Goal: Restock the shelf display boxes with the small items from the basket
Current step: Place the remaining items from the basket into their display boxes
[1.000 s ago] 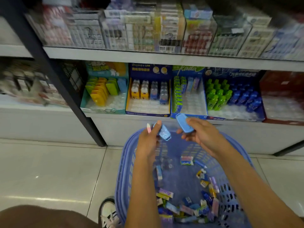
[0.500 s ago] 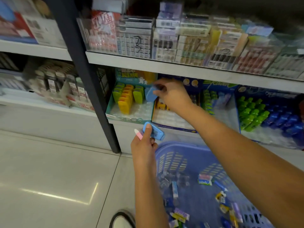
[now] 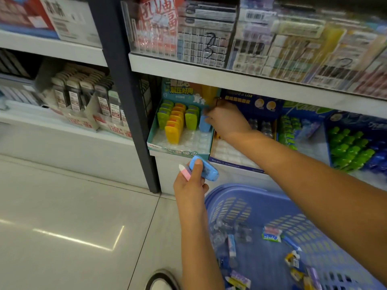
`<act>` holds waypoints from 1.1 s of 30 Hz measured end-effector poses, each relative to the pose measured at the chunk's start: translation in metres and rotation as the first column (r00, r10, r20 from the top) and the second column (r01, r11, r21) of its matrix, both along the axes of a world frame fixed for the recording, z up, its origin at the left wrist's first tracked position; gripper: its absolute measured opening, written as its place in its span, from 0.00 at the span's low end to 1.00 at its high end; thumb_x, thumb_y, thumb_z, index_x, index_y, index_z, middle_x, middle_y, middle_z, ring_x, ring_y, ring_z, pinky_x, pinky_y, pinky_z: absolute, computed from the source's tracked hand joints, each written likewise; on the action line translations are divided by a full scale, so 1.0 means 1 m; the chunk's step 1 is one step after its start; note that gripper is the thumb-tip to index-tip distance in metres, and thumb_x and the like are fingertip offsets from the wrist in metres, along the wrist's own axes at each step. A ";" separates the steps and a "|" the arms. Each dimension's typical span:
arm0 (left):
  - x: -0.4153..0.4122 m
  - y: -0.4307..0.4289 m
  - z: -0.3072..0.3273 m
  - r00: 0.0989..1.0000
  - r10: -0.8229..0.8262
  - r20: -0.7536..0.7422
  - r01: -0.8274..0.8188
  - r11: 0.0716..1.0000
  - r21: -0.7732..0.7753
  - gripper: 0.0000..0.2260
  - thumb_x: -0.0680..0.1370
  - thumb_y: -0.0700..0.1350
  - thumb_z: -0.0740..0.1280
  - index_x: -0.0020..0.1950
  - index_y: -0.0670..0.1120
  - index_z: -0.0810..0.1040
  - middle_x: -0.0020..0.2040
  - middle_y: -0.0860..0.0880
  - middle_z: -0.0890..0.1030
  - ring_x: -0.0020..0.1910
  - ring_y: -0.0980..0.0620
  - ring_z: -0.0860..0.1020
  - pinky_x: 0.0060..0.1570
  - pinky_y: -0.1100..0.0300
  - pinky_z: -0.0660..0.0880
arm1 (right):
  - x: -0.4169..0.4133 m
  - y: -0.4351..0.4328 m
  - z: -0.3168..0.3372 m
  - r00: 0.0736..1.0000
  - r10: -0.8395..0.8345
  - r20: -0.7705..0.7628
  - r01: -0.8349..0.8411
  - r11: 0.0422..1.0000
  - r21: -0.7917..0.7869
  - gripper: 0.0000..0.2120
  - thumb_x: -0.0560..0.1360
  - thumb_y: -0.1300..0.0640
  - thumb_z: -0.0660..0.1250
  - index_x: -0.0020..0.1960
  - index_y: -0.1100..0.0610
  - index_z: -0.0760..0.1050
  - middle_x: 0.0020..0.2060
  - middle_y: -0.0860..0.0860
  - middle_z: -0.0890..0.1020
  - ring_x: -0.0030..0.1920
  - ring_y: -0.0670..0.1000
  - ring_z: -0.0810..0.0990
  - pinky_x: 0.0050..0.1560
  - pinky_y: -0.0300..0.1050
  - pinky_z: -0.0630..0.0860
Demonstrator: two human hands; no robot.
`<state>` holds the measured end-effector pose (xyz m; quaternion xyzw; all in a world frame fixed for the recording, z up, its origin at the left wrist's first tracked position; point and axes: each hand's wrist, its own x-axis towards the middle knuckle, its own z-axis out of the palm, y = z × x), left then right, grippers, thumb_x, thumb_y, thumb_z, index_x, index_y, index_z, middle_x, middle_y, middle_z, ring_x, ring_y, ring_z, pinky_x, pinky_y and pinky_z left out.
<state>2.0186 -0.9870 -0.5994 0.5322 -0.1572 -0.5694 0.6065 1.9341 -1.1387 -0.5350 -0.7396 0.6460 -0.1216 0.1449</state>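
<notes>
Our right hand [image 3: 227,120] pinches a small blue plastic case [image 3: 204,123] at the teal cardboard display box's [image 3: 178,151] right edge. Our left hand [image 3: 191,184] grips another blue case [image 3: 206,169]. The box's words are blurry.

The right hand [image 3: 227,120] blurs at its fingertips; the basket [image 3: 240,196] runs off the bottom edge.

**One head-worn view, angled down at a low shelf**

A single wide-angle camera on the person's head faces forward and down. It sits close to the lower shelf [image 3: 162,164] and its display boxes [image 3: 180,143]. The basket [image 3: 240,189] fills the lower right and the floor [image 3: 62,206] the left.
</notes>
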 end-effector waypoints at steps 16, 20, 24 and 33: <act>0.004 0.013 0.017 0.994 0.011 -0.112 -0.018 0.998 -0.059 0.06 0.78 0.50 0.66 0.50 0.50 0.81 0.29 0.55 0.65 0.27 0.59 0.65 0.29 0.69 0.67 | -0.002 0.040 0.006 0.976 0.146 -0.163 -0.167 0.978 -0.121 0.22 0.80 0.56 0.58 0.73 0.53 0.62 0.70 0.55 0.61 0.68 0.57 0.65 0.67 0.50 0.67; 0.005 0.013 0.020 0.985 -0.006 -0.173 -0.019 0.989 -0.147 0.08 0.79 0.43 0.65 0.57 0.45 0.78 0.28 0.56 0.65 0.26 0.59 0.63 0.26 0.70 0.63 | -0.019 0.093 0.007 0.868 -0.010 0.497 0.016 1.000 -0.009 0.17 0.79 0.50 0.60 0.65 0.56 0.73 0.50 0.54 0.81 0.43 0.49 0.80 0.49 0.43 0.78; 0.007 0.017 0.024 0.990 -0.140 0.002 0.135 0.954 -0.269 0.08 0.78 0.44 0.66 0.53 0.55 0.80 0.38 0.56 0.80 0.35 0.62 0.75 0.35 0.70 0.70 | -0.031 0.124 0.010 0.553 -0.436 0.710 -0.141 0.791 0.596 0.28 0.71 0.37 0.63 0.56 0.61 0.76 0.37 0.59 0.84 0.33 0.52 0.83 0.32 0.39 0.79; 0.013 0.020 0.025 0.986 -0.124 0.111 0.137 0.983 -0.125 0.09 0.76 0.53 0.67 0.57 0.60 0.79 0.47 0.59 0.80 0.40 0.62 0.74 0.42 0.64 0.71 | -0.031 0.096 0.027 0.371 -0.358 0.857 -0.140 0.891 0.432 0.08 0.73 0.68 0.67 0.50 0.60 0.78 0.50 0.59 0.80 0.42 0.53 0.83 0.42 0.38 0.82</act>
